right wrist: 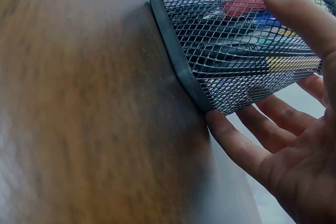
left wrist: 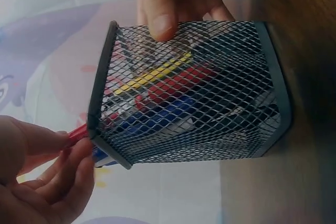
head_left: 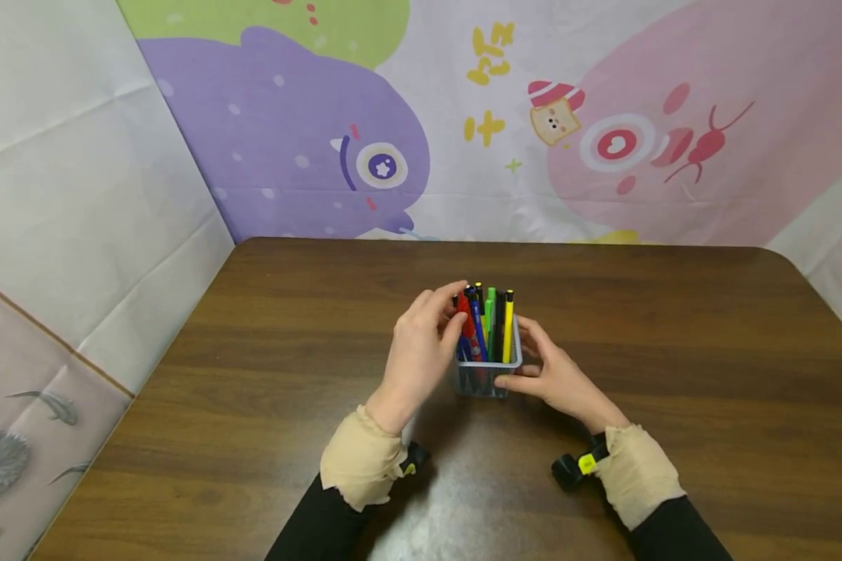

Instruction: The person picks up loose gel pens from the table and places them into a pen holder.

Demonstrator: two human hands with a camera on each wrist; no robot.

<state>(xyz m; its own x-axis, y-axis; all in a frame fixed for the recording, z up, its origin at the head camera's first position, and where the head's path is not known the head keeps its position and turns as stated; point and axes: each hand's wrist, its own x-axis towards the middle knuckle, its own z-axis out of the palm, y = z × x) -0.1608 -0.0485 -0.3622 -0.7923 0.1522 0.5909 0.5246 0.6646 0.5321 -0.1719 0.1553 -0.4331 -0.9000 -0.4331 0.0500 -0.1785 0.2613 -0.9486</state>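
Observation:
A dark wire-mesh pen holder (head_left: pixel 479 380) stands upright on the table, full of several pens in red, blue, green, black and yellow. My left hand (head_left: pixel 419 351) is at its left rim, thumb and fingers pinching a red pen (head_left: pixel 467 321). In the left wrist view that red pen (left wrist: pixel 77 135) sticks out past the rim between the fingertips, its lower part inside the mesh. From the other side my right hand (head_left: pixel 557 380) grips the holder. The right wrist view has its thumb (right wrist: pixel 302 17) across one mesh wall and the other fingers along another, one fingertip at the base edge.
The brown wooden table (head_left: pixel 252 389) extends around the holder on all sides. Behind its far edge hangs a cartoon-printed cloth (head_left: pixel 477 179), with a white cloth wall (head_left: pixel 84 156) at the left. Black camera mounts (head_left: pixel 568 471) are strapped at both wrists.

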